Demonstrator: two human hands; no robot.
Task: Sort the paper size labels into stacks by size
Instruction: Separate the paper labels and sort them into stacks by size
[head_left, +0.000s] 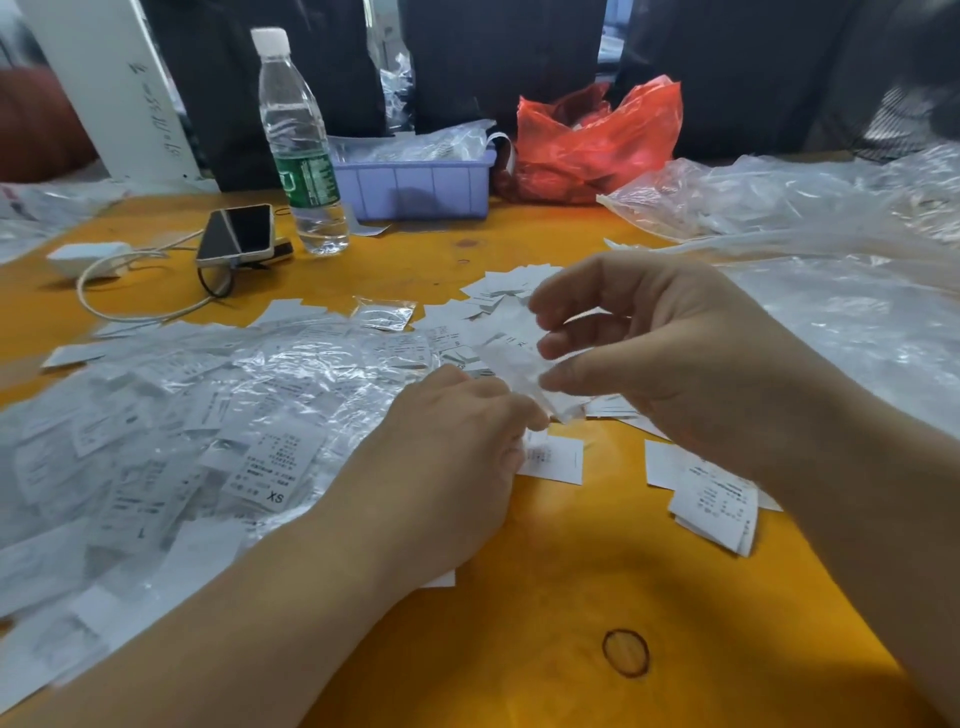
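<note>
Hands share one small white paper size label (519, 364): left hand (457, 441) pinches its corner, right hand (649, 353) grips loosely; read the size before stacking.

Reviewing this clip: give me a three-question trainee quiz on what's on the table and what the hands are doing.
1. True or false: the water bottle lies on its side.
2. Which stands directly right of the bottle? A) purple bin B) red plastic bag C) phone
3. Fill in: the left hand and right hand together hold a small clear ____.

Key: 1 false, it stands upright. 2 A. 3 plastic bag, with a label marked XL showing through it.
</note>
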